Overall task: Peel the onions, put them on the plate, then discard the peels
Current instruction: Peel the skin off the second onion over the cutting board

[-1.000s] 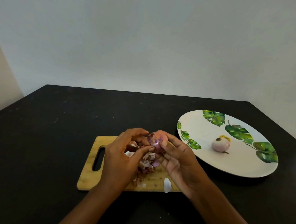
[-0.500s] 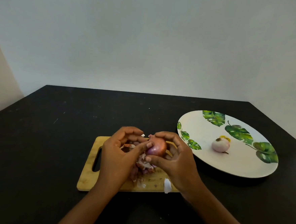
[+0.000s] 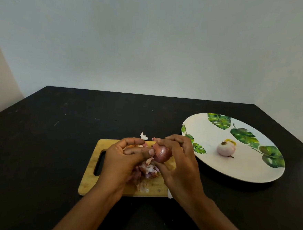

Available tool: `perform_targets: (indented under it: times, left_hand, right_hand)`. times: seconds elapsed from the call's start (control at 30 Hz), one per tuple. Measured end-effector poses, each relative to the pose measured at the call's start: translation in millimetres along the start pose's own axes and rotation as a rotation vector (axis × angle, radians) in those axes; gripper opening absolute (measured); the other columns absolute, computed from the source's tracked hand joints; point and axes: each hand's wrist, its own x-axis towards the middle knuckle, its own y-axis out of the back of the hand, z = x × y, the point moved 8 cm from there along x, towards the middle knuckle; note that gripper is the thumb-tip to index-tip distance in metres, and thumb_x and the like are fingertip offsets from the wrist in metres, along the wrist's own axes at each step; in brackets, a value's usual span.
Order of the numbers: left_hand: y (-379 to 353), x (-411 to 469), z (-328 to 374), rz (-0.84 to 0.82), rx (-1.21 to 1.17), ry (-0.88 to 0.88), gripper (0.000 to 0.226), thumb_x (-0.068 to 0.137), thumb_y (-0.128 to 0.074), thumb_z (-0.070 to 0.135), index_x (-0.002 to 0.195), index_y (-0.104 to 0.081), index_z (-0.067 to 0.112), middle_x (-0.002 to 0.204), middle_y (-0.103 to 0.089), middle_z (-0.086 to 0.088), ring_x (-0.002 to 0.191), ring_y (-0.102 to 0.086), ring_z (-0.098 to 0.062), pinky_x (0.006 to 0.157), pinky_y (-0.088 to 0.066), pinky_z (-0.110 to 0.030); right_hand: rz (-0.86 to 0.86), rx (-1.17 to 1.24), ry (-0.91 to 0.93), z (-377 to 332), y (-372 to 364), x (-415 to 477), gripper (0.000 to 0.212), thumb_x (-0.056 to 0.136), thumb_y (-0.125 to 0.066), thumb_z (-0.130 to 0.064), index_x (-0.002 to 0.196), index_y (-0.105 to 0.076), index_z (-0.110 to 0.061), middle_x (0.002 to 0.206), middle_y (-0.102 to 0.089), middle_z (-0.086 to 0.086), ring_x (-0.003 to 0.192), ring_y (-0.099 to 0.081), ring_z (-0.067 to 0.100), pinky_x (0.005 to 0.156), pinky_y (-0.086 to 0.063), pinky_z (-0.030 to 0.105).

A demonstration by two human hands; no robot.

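A small red onion (image 3: pixel 162 154) with its purple skin partly on is held above the wooden cutting board (image 3: pixel 91 171). My right hand (image 3: pixel 181 163) grips it from the right, fingers curled over its top and thumb under it. My left hand (image 3: pixel 120 159) is at its left side, thumb pressed against the skin. A heap of loose peels (image 3: pixel 147 170) lies on the board beneath the hands. One peeled pale onion (image 3: pixel 226 148) sits on the white leaf-patterned plate (image 3: pixel 206 165) to the right.
The board and plate rest on a black table (image 3: pixel 46 152). A scrap of white peel (image 3: pixel 143 136) lies just beyond the board's far edge, another scrap (image 3: pixel 169 195) at its near right corner. A pale wall rises behind the table.
The onion has been turned in my hands, so its purple skin now faces me. My right fingers moved over its top and my left thumb slid along its left side.
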Motion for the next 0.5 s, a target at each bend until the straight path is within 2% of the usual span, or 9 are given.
perform_targets:
  times: [0.13, 0.2, 0.27, 0.4, 0.5]
  left_hand:
    - [-2, -2, 3, -0.007, 0.011, -0.021, 0.043, 0.061, -0.075, 0.012, 0.101, -0.061, 0.009, 0.086, -0.072, -0.015, 0.084, -0.070, -0.028, 0.076, -0.056, -0.041]
    - [-4, -3, 6, -0.024, 0.022, -0.050, 0.038, 0.066, -0.074, 0.008, 0.102, -0.061, 0.010, 0.085, -0.072, -0.015, 0.085, -0.070, -0.029, 0.077, -0.055, -0.042]
    - [-7, -5, 11, -0.057, 0.032, -0.081, 0.039, 0.065, -0.073, 0.011, 0.102, -0.061, 0.010, 0.084, -0.072, -0.014, 0.085, -0.070, -0.028, 0.078, -0.054, -0.043]
    - [-13, -9, 19, -0.129, 0.074, -0.156, 0.034, 0.060, -0.073, 0.014, 0.093, -0.064, 0.008, 0.083, -0.072, -0.010, 0.083, -0.070, -0.023, 0.074, -0.056, -0.033]
    - [-15, -10, 23, -0.147, 0.130, -0.204, 0.027, 0.061, -0.073, 0.018, 0.085, -0.067, 0.008, 0.081, -0.072, -0.007, 0.079, -0.070, -0.020, 0.070, -0.056, -0.025]
  right_hand:
    - [0.011, 0.014, -0.017, 2, 0, 0, 0.073, 0.062, -0.089, -0.014, 0.116, -0.045, -0.035, 0.120, -0.038, -0.010, 0.106, -0.041, -0.001, 0.079, -0.039, -0.003]
    - [0.019, 0.053, -0.052, 5, -1, 0, 0.072, 0.061, -0.089, -0.014, 0.115, -0.047, -0.035, 0.120, -0.044, -0.006, 0.100, -0.047, 0.001, 0.087, -0.036, -0.004]
    - [0.027, 0.102, -0.088, 8, -1, 0, 0.070, 0.059, -0.090, -0.011, 0.113, -0.052, -0.036, 0.117, -0.049, -0.001, 0.098, -0.049, -0.001, 0.087, -0.034, -0.005]
    - [0.023, 0.205, -0.196, 19, 1, 2, 0.067, 0.063, -0.087, -0.008, 0.111, -0.049, -0.037, 0.117, -0.046, -0.006, 0.103, -0.048, -0.006, 0.083, -0.039, -0.001]
    - [0.014, 0.305, -0.282, 27, 1, 3, 0.062, 0.068, -0.084, -0.011, 0.106, -0.048, -0.044, 0.115, -0.049, -0.013, 0.107, -0.049, -0.008, 0.080, -0.047, 0.006]
